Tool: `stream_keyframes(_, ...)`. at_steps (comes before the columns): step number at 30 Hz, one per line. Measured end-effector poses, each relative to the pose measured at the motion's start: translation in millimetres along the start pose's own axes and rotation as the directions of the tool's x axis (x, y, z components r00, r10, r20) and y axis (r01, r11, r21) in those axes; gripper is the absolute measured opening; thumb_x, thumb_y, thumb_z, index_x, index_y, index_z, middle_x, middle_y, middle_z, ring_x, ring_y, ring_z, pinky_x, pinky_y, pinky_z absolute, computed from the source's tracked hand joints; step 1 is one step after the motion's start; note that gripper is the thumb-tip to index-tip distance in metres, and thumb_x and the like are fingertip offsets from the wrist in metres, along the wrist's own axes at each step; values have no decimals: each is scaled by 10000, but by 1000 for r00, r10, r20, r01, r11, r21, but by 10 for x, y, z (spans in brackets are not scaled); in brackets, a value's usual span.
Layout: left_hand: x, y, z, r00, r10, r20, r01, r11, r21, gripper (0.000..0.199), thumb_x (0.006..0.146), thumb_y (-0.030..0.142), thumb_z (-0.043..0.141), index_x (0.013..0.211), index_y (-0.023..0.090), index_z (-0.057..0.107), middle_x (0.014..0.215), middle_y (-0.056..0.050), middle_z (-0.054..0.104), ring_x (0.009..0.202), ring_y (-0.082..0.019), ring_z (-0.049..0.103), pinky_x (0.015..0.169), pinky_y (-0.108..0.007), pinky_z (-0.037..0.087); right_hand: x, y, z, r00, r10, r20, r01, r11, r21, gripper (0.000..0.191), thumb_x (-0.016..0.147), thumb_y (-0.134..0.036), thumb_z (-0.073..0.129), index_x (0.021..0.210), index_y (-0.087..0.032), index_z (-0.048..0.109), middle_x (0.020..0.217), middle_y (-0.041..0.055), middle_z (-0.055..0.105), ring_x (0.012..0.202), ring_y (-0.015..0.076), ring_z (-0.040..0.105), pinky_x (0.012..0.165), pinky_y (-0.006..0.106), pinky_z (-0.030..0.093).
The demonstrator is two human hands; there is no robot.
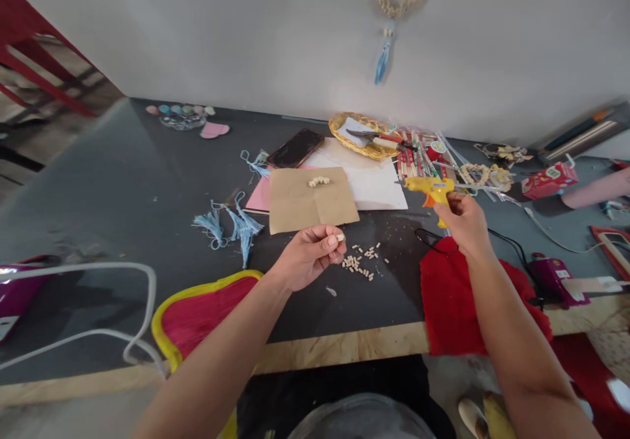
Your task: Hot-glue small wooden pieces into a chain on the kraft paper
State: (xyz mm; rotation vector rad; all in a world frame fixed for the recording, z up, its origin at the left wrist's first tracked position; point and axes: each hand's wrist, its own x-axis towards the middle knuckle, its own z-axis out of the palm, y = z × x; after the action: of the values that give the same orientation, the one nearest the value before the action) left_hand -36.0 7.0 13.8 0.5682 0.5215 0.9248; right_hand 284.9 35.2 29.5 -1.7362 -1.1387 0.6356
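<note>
Pinched between the fingertips of my left hand [315, 255] is a small pale wooden piece [340, 237]. My right hand [465, 219] grips a yellow glue gun [433, 189] by its handle, its nozzle pointing left. Several short wooden pegs [361, 262] lie scattered on the dark table, just right of my left hand. Beyond that hand is a sheet of brown paper [305, 206], with a small cluster of joined wooden pieces [319, 181] resting on it.
Light blue tassels [241, 226] and a phone [296, 148] lie to the left. A wicker basket [339, 121] holding pliers stands at the back. Under my right forearm is a red cloth [445, 301]; a black cord [506, 239] runs nearby. A beaded loop [384, 6] hangs on the wall.
</note>
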Motion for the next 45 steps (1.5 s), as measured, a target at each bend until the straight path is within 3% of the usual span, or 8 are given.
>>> stream_keyframes(3,-5,2,-2,1000,2,-11,-2,1000,-8,191,676,221,828,748,99,699,639,-42,664,525,-67,542,537,-188,437,-134,-172,121,985,4,175,-76,911,405,263,663,-282,691,888,-205,576,739,-26,567,583,98,533,542,237,437)
stream_keyframes(7,-18,15,7,999,16,-30,-16,1000,-26,207,658,227,837,752,102,700,646,-37,653,534,-70,535,542,-190,435,-398,-249,326,942,-92,324,-128,791,598,203,662,-196,660,847,-213,578,726,-30,547,561,87,489,497,227,392)
stream_keyframes(9,-22,23,24,999,21,-50,-24,999,-48,212,658,232,836,760,105,701,646,-34,645,535,-67,519,545,-192,432,-542,-232,388,905,-149,399,-134,790,598,230,718,-220,652,941,-214,599,727,-19,560,546,93,474,473,232,365)
stream_keyframes(13,-17,34,58,996,12,-93,-19,997,-80,211,670,244,825,749,97,695,643,-37,629,534,-63,491,540,-194,419,-787,-175,419,768,-269,581,-82,859,506,253,885,-369,567,1062,-194,613,654,-3,538,528,111,456,446,244,336)
stream_keyframes(19,1,25,53,993,13,-121,-27,993,-117,201,671,243,822,726,106,684,628,-25,604,538,-65,469,527,-187,405,-987,-91,444,664,-513,545,265,842,469,208,928,-372,536,1057,-224,606,969,79,608,674,144,551,574,301,464)
stream_keyframes(23,0,12,49,993,8,-122,-22,993,-113,211,671,254,825,735,108,686,625,-21,612,530,-63,480,534,-188,409,-1010,-69,459,576,-566,589,418,824,383,157,942,-338,509,991,-223,606,969,84,616,871,197,576,713,340,510)
stream_keyframes(36,-5,-5,55,993,-21,-117,8,994,-109,221,675,258,824,752,115,674,625,-24,642,521,-66,500,548,-201,413,-982,-119,463,506,-641,577,605,740,293,194,954,-297,464,1054,-226,614,1007,98,642,1017,230,574,849,397,530)
stream_keyframes(45,-12,8,59,994,-19,-104,9,995,-98,220,681,254,815,764,109,672,637,-25,643,515,-65,499,547,-208,421,-986,-65,460,519,-629,579,602,750,274,199,945,-284,496,1107,-232,599,1040,91,633,1074,227,549,899,394,501)
